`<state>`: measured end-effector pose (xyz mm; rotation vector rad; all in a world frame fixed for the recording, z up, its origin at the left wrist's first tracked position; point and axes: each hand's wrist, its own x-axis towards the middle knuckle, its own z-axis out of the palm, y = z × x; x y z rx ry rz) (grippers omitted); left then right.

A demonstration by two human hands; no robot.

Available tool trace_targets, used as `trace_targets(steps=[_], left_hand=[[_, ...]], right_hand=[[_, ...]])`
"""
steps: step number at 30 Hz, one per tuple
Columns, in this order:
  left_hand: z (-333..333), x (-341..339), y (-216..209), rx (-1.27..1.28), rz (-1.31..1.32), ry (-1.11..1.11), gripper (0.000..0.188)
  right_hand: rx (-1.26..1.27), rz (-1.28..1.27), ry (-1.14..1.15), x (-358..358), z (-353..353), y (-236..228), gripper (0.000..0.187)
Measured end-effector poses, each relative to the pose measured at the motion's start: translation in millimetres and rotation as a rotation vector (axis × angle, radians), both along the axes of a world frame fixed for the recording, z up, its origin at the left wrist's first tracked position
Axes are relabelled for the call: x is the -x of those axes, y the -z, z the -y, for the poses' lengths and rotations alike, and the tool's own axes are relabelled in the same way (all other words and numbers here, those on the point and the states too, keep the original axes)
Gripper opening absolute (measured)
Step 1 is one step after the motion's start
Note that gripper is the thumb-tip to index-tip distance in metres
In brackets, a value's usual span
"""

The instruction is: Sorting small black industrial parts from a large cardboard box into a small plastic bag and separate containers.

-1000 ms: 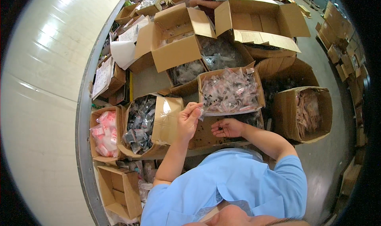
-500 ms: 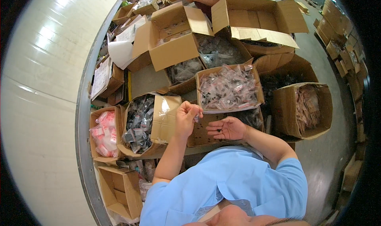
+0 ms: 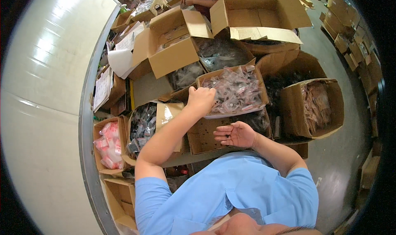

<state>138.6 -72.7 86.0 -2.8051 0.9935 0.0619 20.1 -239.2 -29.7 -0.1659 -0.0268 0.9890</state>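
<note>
My left hand [image 3: 201, 100] is over the left edge of a cardboard box [image 3: 232, 115] filled with small clear zip bags [image 3: 234, 87] with reddish edges. Its fingers are curled in; whatever they hold is hidden behind the back of the hand. Palm up, my right hand [image 3: 237, 135] stays just in front of that box, fingers stretched out. A small black piece [image 3: 227, 136] lies on its palm. Beneath both hands is a low carton [image 3: 202, 138] with tiny dark bits scattered on its cardboard.
To the left stand a box of dark bagged parts [image 3: 142, 125] and a box of pink-and-white bags [image 3: 109, 146]. A carton of brownish packets [image 3: 317, 107] is at the right. Large open cartons [image 3: 173, 61] fill the back, where another person's arm [image 3: 202, 2] shows.
My left hand has moved away from beside my right hand, forward to the bag-filled box. My right hand keeps its palm-up pose. The view has shifted slightly.
</note>
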Motion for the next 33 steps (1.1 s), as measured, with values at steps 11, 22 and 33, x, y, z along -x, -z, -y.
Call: trace_targets(steps=[11, 22, 33], left_hand=[[25, -9, -5, -0.728, 0.295, 0.329, 0.022], [12, -13, 6, -0.405, 0.233, 0.147, 0.01], [-30, 6, 27, 1.749, -1.575, -0.633, 0.034]], right_hand=[[-0.041, -0.041, 0.089, 7, 3, 9, 0.051], [0.047, -0.054, 0.077, 3, 1, 1, 0.05], [0.223, 0.006, 0.427, 2, 6, -57, 0.04]])
